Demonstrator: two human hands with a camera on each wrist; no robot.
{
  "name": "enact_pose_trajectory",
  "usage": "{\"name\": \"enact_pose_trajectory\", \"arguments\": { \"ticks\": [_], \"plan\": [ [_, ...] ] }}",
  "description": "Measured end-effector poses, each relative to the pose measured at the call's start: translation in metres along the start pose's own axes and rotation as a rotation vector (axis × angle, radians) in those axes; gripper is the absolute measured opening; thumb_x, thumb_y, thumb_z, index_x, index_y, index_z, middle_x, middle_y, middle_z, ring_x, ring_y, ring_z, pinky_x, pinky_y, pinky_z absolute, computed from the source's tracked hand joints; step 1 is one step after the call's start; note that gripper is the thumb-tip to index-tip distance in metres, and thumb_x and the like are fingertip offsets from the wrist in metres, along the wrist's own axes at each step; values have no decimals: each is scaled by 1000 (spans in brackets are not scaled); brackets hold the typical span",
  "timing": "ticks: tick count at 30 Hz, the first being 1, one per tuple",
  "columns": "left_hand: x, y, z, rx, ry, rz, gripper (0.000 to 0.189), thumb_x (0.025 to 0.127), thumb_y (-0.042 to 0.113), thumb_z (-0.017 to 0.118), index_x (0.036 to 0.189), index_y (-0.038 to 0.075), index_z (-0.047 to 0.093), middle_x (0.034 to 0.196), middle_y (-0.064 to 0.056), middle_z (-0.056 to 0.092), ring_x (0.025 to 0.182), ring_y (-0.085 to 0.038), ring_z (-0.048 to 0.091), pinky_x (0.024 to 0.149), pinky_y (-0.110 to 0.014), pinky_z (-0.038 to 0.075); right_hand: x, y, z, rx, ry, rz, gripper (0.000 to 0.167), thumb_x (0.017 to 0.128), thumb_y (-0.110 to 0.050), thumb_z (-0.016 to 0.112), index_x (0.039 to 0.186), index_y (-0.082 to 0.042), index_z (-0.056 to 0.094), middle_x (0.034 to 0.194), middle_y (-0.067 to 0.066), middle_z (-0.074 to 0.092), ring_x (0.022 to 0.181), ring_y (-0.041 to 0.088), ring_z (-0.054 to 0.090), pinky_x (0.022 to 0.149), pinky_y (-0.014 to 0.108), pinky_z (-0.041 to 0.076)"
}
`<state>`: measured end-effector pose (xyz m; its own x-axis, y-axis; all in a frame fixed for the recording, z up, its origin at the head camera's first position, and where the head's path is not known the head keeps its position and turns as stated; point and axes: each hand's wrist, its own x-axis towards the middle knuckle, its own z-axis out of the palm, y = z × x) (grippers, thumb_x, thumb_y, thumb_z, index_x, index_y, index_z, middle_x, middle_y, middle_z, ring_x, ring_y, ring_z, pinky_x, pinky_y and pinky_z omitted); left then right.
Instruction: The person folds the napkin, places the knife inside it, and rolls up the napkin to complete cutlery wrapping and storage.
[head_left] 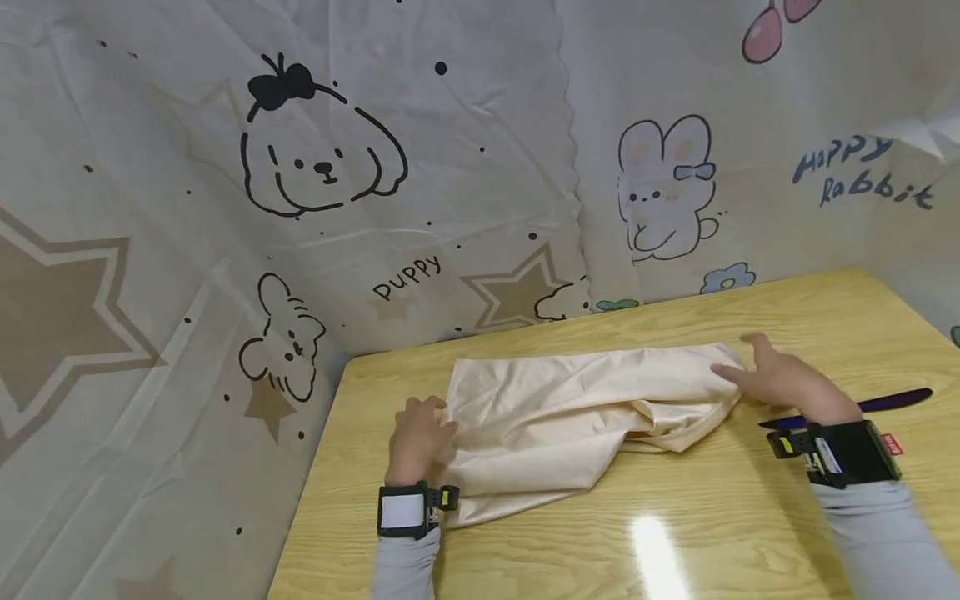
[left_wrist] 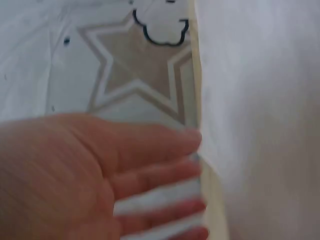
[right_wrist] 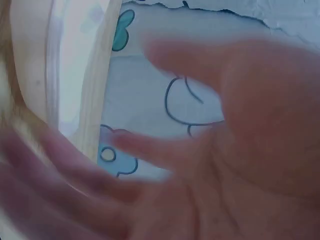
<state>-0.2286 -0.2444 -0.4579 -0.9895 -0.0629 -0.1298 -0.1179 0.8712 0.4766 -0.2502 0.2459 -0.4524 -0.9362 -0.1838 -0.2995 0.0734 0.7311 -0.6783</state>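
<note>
A cream satin cloth lies wrinkled and loosely folded on the wooden table, its lower right part bunched up. My left hand is at the cloth's left edge; in the left wrist view its fingers are extended and spread, with the thumb tip right at the cloth's border. At the cloth's far right corner, my right hand has its thumb and fingers spread apart. The right wrist view shows that hand blurred, with nothing between its fingers.
A dark, slim knife lies on the table partly hidden under the right wrist. A pale curtain with cartoon drawings hangs behind the table and along its left side.
</note>
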Motion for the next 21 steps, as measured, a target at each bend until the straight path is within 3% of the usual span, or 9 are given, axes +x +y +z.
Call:
{"name": "enact_pose_trajectory", "arguments": {
  "ticks": [3, 5, 8, 11, 14, 16, 21],
  "plan": [
    [-3, 16, 9, 64, -44, 114, 37, 93, 26, 64, 122, 5, 70, 128, -20, 61, 114, -44, 52, 87, -58, 48, -9, -7, 15, 51, -144, 29, 64, 104, -36, 56, 137, 10, 26, 77, 13, 57, 59, 21, 59, 58, 36, 55],
    [-5, 25, 17, 92, -99, 178, 37, 94, 28, 60, 122, 6, 71, 128, -18, 62, 113, -43, 52, 89, -58, 46, -9, -12, 28, 73, -168, 15, 43, 101, -25, 61, 121, 6, 39, 72, 9, 59, 57, 17, 60, 56, 32, 55],
    [-4, 34, 29, 150, -94, 248, 39, 96, 29, 58, 123, 5, 70, 128, -18, 61, 111, -45, 53, 89, -62, 44, -5, -18, 41, 50, -119, -35, 23, 100, -20, 63, 100, 0, 51, 70, 7, 60, 58, 17, 60, 56, 31, 54],
    [-1, 38, 39, 174, -39, 250, 40, 97, 31, 57, 126, 5, 68, 134, -19, 57, 117, -46, 51, 92, -63, 44, 0, -19, 45, -34, 10, -116, 24, 98, -22, 66, 88, -2, 58, 69, 6, 60, 61, 17, 56, 58, 31, 49],
    [4, 40, 47, 162, -3, 228, 43, 99, 34, 56, 130, 7, 65, 142, -19, 54, 125, -48, 47, 97, -65, 42, 5, -16, 44, -113, 159, -179, 16, 94, -14, 66, 90, 1, 63, 78, 11, 62, 69, 22, 54, 63, 34, 43],
    [9, 41, 50, 135, 9, 204, 43, 99, 36, 57, 132, 8, 64, 146, -20, 51, 129, -49, 44, 100, -68, 39, 8, -14, 43, -124, 248, -204, 14, 92, -6, 62, 100, 6, 65, 91, 18, 65, 75, 25, 53, 65, 33, 41],
    [16, 39, 62, 144, 22, 137, 53, 97, 44, 61, 138, 12, 58, 156, -19, 42, 137, -49, 38, 108, -69, 29, 16, -5, 44, 1, 350, -189, 43, 94, -4, 53, 134, 12, 55, 113, 33, 57, 67, 27, 55, 55, 32, 44]
  ]
}}
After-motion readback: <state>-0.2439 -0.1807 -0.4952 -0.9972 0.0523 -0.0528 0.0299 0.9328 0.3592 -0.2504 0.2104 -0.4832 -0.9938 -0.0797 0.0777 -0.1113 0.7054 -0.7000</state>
